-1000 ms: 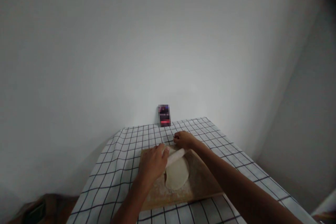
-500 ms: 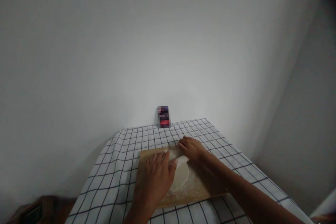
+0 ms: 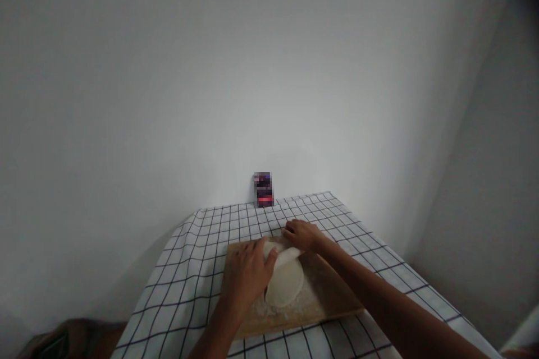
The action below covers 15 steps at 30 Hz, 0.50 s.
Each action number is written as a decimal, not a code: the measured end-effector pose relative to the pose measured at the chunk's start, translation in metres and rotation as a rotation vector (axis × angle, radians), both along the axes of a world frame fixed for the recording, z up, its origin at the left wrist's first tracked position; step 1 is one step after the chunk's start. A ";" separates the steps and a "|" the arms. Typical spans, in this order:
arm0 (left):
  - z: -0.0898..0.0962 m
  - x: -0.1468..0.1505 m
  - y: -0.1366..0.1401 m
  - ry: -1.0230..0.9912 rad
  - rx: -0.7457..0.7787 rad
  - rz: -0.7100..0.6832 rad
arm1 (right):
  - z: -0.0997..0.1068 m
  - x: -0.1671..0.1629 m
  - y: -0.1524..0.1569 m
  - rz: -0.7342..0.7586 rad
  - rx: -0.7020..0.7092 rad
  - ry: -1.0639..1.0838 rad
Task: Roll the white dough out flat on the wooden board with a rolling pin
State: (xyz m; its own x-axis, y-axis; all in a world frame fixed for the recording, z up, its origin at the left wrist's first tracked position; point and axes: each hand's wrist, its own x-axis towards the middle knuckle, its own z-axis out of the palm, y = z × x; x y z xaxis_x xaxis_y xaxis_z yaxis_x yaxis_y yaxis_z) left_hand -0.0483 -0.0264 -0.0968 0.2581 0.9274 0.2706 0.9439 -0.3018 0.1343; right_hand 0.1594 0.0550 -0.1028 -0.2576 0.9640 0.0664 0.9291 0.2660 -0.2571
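A round, flat sheet of dough (image 3: pixel 285 287) lies on a floured wooden board (image 3: pixel 337 297). Across its far part rests a pale rolling pin (image 3: pixel 288 256), slanted slightly up to the right. My left hand (image 3: pixel 251 268) is closed over the pin's left end, thumb toward the middle. At the other end, my right hand (image 3: pixel 301 235) curls its fingers round the pin near the board's far edge. Both ends of the pin are hidden under the hands.
The board sits on a table with a white cloth in a black grid pattern (image 3: pixel 185 269). A small dark pixelated upright object (image 3: pixel 264 189) stands at the table's back edge against the white wall (image 3: pixel 269 95). A brown object (image 3: pixel 71 339) is at lower left.
My left hand has shifted a little left and nearer the far edge, uncovering more of the dough and pin. My right hand has moved slightly left. The view has tilted slightly.
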 end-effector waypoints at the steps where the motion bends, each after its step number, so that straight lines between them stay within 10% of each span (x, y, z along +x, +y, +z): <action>1: 0.000 0.001 -0.004 -0.009 -0.005 -0.011 | -0.001 0.003 -0.009 0.006 0.005 0.003; 9: -0.004 0.005 -0.032 -0.005 0.008 -0.098 | -0.016 0.018 -0.069 0.080 0.200 0.044; 15: 0.003 0.003 -0.004 -0.009 0.036 -0.091 | 0.000 0.009 -0.034 0.041 0.073 -0.008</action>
State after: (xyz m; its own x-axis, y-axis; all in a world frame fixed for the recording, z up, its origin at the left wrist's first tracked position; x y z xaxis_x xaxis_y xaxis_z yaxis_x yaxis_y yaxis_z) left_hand -0.0458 -0.0308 -0.0937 0.3379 0.8900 0.3061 0.9112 -0.3908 0.1305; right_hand 0.1679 0.0215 -0.1030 -0.2973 0.9454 0.1338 0.9190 0.3213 -0.2286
